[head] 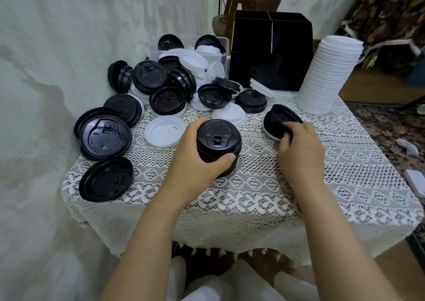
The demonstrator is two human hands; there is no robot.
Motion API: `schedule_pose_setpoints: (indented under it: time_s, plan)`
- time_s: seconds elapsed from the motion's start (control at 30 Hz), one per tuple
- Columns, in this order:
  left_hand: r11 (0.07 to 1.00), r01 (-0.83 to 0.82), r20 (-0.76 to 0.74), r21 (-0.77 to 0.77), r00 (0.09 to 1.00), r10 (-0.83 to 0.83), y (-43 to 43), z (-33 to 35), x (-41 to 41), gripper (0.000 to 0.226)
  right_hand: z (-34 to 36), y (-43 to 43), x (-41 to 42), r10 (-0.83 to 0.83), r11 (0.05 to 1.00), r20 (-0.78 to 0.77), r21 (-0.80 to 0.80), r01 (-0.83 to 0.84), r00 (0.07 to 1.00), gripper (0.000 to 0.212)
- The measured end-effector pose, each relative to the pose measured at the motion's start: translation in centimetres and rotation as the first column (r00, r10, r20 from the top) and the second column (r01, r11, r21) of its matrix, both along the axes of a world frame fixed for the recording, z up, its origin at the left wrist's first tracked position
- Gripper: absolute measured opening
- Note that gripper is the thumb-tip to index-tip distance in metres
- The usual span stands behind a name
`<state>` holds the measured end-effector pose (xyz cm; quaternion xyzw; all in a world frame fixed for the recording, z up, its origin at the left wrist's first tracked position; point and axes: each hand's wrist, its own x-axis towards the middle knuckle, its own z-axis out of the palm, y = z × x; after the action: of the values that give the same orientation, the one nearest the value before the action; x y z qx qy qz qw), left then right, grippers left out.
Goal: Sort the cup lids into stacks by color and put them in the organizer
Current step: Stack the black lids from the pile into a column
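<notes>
At table centre, a stack of black lids point(218, 139) stands upright on the lace cloth point(253, 185), long axis vertical, top face up, sip tab toward 6 o'clock. The left hand point(195, 155) grips it from 9 o'clock, fingers curled round the far side and thumb point(226, 158) across the near side. At 3 o'clock of it, a single black lid point(279, 121) tilts on edge, face toward 10 o'clock. The right hand point(299, 149) pinches its near rim with curled fingertips. A white stack point(328, 70) leans at 1 o'clock beside the black organizer point(271, 47) at 12. Loose lids point(167, 98) lie heaped from 9 to 11 o'clock.
</notes>
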<state>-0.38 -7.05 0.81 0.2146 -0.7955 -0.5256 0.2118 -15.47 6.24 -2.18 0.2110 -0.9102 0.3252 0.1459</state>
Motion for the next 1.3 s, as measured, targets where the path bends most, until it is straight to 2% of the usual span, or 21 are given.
schedule_pose_setpoints:
  time_s: [0.13,0.23,0.3,0.37,0.4,0.43,0.5,0.57,0.6,0.63,0.7,0.8,0.87,1.0,1.1,1.17,1.23,1.3]
  plan:
    - [1.0,0.001,0.004,-0.004,1.0,-0.001,0.0,0.0,0.0,0.064,0.0,0.5,-0.1,-0.045,0.997,-0.028,-0.063,0.043,0.999,0.027]
    - [1.0,0.001,0.008,-0.01,1.0,-0.001,0.0,0.0,0.0,0.064,1.0,0.7,0.1,-0.054,0.97,-0.038,-0.241,0.043,0.998,0.017]
    - [1.0,0.001,0.008,-0.014,1.0,-0.001,-0.1,0.0,0.0,0.065,2.1,0.7,0.4,0.028,0.88,0.088,-0.474,0.017,0.996,0.007]
    - [1.0,0.002,0.009,-0.01,1.0,-0.002,-0.1,0.0,0.0,0.064,3.1,0.7,0.7,0.191,0.733,0.236,-0.68,0.022,0.953,0.01]
    - [1.0,0.003,0.011,-0.009,1.0,-0.002,-0.1,-0.1,0.0,0.064,3.4,0.8,0.8,0.266,0.689,0.314,-0.723,0.048,0.911,0.012]
    - [1.0,0.003,0.012,-0.01,1.0,-0.002,0.0,-0.1,0.0,0.064,3.5,0.8,0.9,0.325,0.679,0.397,-0.729,0.08,0.858,0.011]
    - [1.0,0.0,0.016,-0.013,1.0,0.0,0.0,-0.1,0.0,0.065,3.4,1.0,1.0,0.394,0.724,0.556,-0.678,0.126,0.732,0.009]
    - [1.0,-0.004,0.022,-0.017,1.0,0.004,0.0,0.0,0.0,0.065,3.0,1.2,0.8,0.406,0.772,0.666,-0.616,0.155,0.626,0.019]
    - [1.0,-0.004,0.023,-0.017,1.0,0.004,0.0,0.0,0.0,0.065,2.8,1.3,0.7,0.394,0.795,0.693,-0.587,0.156,0.604,0.022]
    - [1.0,-0.003,0.023,-0.017,1.0,0.004,0.0,0.0,0.0,0.064,2.7,1.4,0.6,0.368,0.823,0.704,-0.551,0.141,0.607,0.024]
    - [1.0,-0.004,0.025,-0.016,1.0,0.004,0.0,0.0,0.0,0.064,2.7,1.5,0.4,0.286,0.886,0.684,-0.456,0.086,0.671,0.026]
    - [1.0,-0.003,0.028,-0.017,1.0,0.004,0.0,0.0,0.0,0.063,2.5,1.6,0.3,0.196,0.949,0.591,-0.316,0.001,0.782,0.033]
    - [1.0,-0.007,0.032,-0.016,0.999,0.007,-0.1,-0.1,0.0,0.064,2.7,1.7,0.6,0.192,0.974,0.532,-0.208,-0.093,0.825,0.044]
    - [1.0,-0.009,0.035,-0.009,0.999,0.009,-0.1,-0.1,0.0,0.067,2.9,1.5,1.1,0.237,0.961,0.463,0.019,-0.277,0.854,0.08]
    - [1.0,-0.004,0.035,-0.007,0.999,0.004,-0.1,-0.1,0.0,0.067,2.8,1.3,1.5,0.209,0.94,0.412,0.165,-0.298,0.887,0.081]
    - [1.0,-0.007,0.039,0.0,0.999,0.007,-0.1,-0.1,0.0,0.067,2.6,1.3,1.5,0.219,0.952,0.391,0.113,-0.283,0.894,0.072]
    - [1.0,-0.014,0.04,0.005,0.999,0.013,-0.1,-0.1,0.1,0.067,2.4,1.1,1.4,0.272,0.962,0.367,-0.077,-0.263,0.889,0.066]
    - [1.0,-0.027,0.036,-0.008,0.999,0.027,-0.1,-0.1,0.1,0.07,2.7,0.9,1.5,0.325,0.932,0.292,-0.259,-0.252,0.9,0.061]
